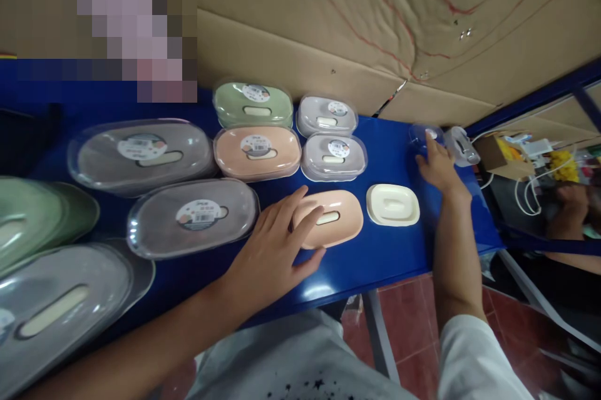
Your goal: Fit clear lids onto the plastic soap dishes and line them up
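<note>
My left hand (277, 234) lies spread over the left end of a peach oval container (350, 215) with a cream slot in its top. One finger rests on the top, and the thumb is by the front edge. To the right sits a small cream oval dish (393, 205) with a raised bar in its middle. My right hand (439, 165) reaches to the far right of the table. Its index finger is stretched onto a clear plastic cover (417, 135) with a white spot on it, and the thumb stands apart.
Grey lidded containers (192, 215), a green one (253, 106) and a peach one (257, 153) with clear covers and round labels stand left and behind on the blue table (328, 290). Another clear plastic piece (462, 146) lies at the right edge. Cardboard (328, 43) lines the back.
</note>
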`<act>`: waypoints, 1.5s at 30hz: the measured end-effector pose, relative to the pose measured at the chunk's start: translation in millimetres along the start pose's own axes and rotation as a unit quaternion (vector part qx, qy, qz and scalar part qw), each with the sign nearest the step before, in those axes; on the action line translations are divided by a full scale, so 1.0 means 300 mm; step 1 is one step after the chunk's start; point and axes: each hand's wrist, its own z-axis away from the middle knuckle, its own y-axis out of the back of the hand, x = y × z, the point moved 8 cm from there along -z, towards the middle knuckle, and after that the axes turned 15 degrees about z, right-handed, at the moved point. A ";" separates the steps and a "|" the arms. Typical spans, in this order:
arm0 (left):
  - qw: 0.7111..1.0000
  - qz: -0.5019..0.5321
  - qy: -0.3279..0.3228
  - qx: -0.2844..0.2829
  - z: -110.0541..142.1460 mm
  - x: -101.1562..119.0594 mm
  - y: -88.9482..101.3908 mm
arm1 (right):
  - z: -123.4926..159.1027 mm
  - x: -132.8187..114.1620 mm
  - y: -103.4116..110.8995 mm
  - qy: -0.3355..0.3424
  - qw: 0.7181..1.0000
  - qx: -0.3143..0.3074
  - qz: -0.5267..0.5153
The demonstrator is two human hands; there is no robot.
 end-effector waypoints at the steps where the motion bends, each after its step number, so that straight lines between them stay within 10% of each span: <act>1: 1.000 -0.002 0.000 0.005 -0.002 0.001 0.005 | -0.001 0.006 -0.022 0.007 1.000 -0.007 -0.005; 8: 1.000 -0.005 -0.001 -0.011 -0.008 0.005 0.002 | 0.050 -0.004 -0.050 0.140 0.984 -0.033 -0.102; 21: 0.999 0.035 0.020 0.000 -0.006 -0.012 0.005 | 0.154 -0.120 0.114 0.160 0.965 -0.038 -0.205; 27: 0.996 0.085 0.035 0.007 0.001 -0.035 -0.010 | 0.346 -0.446 0.234 0.369 0.890 -0.052 -0.262; 33: 0.993 0.109 0.048 0.008 0.010 -0.059 -0.021 | 0.489 -0.706 0.218 0.437 0.882 0.017 -0.175; 45: 0.990 0.116 0.078 -0.008 0.011 -0.060 -0.027 | 0.513 -0.687 0.167 0.462 0.869 -0.083 -0.157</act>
